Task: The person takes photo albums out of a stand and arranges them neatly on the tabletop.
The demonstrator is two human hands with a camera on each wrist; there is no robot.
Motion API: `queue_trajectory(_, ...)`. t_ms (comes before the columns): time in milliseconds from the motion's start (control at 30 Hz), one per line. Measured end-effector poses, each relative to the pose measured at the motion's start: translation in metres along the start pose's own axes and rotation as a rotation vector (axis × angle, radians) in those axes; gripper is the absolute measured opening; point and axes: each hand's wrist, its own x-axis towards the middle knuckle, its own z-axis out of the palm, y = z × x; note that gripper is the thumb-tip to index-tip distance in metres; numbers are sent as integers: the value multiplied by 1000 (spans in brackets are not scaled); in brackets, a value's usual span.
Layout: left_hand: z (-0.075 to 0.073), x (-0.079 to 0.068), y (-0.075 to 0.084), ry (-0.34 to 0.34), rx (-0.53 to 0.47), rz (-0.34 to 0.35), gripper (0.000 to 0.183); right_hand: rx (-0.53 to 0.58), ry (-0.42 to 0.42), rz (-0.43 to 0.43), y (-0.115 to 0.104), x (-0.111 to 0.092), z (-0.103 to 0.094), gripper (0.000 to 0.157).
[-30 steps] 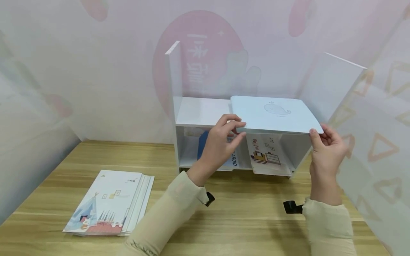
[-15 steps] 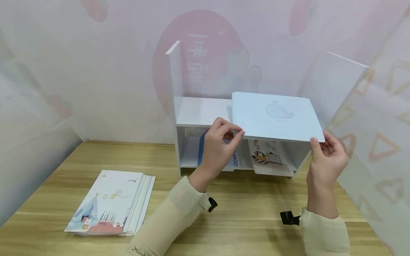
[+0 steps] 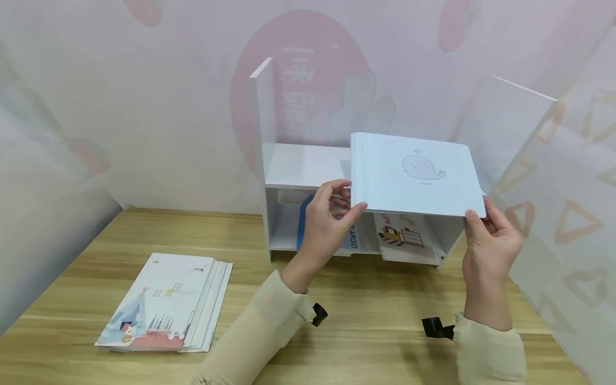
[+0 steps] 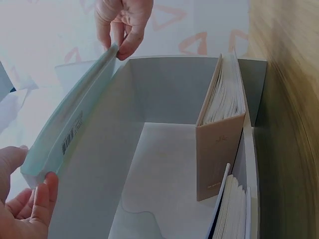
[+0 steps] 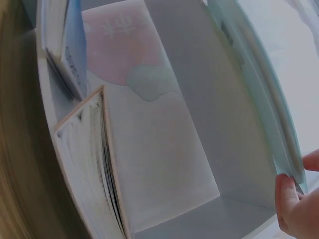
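A pale blue album with a whale drawing on its cover is held tilted at the upper board of a small white shelf. At its front left corner my left hand pinches it, thumb on the front edge and fingers behind. My right hand grips the front right corner, thumb on top and fingers below. The left wrist view shows the album's edge with a barcode, between both hands. In the right wrist view, the right fingertips hold the album's end, above the shelf's lower compartment.
The lower compartment holds a blue album and another album with a drawn cover, which sticks out slightly at the front. Several albums lie in a stack on the wooden table at the left. Tall side panels flank the shelf's top.
The pale blue album has tilted, its front edge moving down and its cover turning more towards me. My left fingers have closed on its left corner; the right hand has kept its grip.
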Motion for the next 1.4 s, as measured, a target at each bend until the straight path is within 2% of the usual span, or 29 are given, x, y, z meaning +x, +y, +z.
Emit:
queue_trajectory(133,-2,-4,-1,-22,-30,-57,52,67,-14,83,-2,1,-1,47)
queue_trajectory(333,-4,-10,-3,-56,-84,-108,58,61,-53,168,-5,3,-4,38)
queue_trajectory(633,-10,-11,-3,-109,-137,-141,61,82,-200,251,-6,7,-13,39)
queue_trajectory(867,-14,-10,-2,-153,-143,-186,62,89,-218,265,-6,10,-17,35)
queue_trajectory(1167,-18,-9,2,-221,-92,-222,67,97,-329,263,-8,13,-22,36)
queue_trajectory(1400,-21,-8,1,-292,-94,-216,65,61,-426,240,-11,14,-28,41)
